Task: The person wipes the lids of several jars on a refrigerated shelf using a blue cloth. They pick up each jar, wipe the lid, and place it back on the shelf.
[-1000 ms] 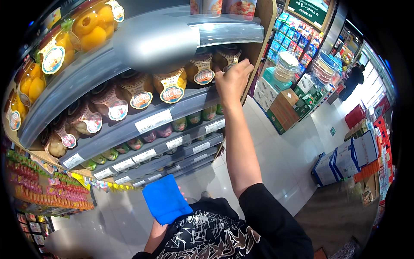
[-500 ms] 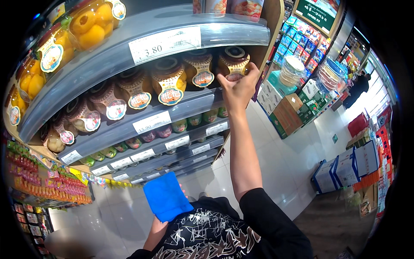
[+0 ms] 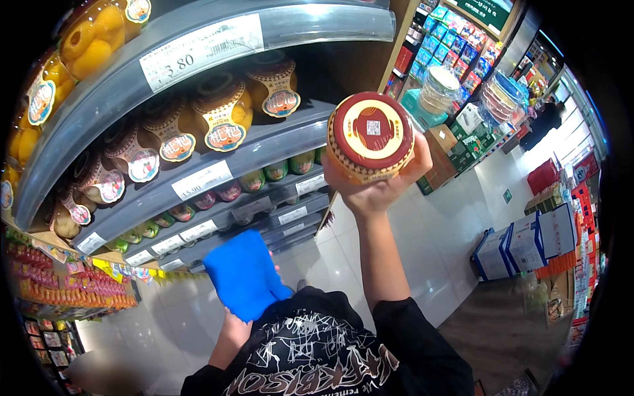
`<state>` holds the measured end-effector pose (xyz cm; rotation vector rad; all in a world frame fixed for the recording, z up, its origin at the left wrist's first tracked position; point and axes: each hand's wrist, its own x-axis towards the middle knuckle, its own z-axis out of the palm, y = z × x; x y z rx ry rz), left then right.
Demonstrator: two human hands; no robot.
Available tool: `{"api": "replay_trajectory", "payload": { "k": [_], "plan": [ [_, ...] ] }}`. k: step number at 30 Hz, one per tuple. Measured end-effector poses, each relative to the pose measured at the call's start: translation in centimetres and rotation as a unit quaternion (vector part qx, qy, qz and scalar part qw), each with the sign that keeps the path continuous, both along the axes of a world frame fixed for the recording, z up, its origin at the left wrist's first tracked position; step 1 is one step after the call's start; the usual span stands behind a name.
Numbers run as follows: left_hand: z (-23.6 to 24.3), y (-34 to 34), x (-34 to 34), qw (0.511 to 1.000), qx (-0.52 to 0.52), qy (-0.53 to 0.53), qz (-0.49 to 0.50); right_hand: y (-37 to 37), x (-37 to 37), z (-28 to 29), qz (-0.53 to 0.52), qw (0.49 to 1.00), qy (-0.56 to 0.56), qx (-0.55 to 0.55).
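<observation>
Fruit jar (image 3: 373, 132), maroon-lidded, has just left the right end of the shelf (image 3: 279, 138); the right hand (image 3: 378, 193) now grasps it beyond the front edge, bearing its weight. The left hand (image 3: 236, 325) holds a flat blue object (image 3: 241, 274).
</observation>
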<state>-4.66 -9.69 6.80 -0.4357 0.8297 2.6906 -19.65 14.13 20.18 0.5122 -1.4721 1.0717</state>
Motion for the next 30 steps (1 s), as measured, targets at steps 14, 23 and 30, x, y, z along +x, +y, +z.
{"api": "replay_trajectory", "payload": {
  "k": [14, 23, 30],
  "plan": [
    [8.4, 1.6, -4.4, 0.874, -0.338, 0.347, 0.049, -1.7, 10.3, -5.8, 0.487, 0.782, -0.355, -0.159],
    [16.2, 3.4, -6.4, 0.550, -0.423, 0.693, -0.197, -1.6, 11.3, -8.0, 0.686, 0.360, -0.547, -0.317],
    [15.2, 3.1, -4.5, 0.580, -0.486, 0.634, -0.158, -0.6, 11.5, -6.8, 0.612, 0.677, -0.407, -0.040]
  ]
}}
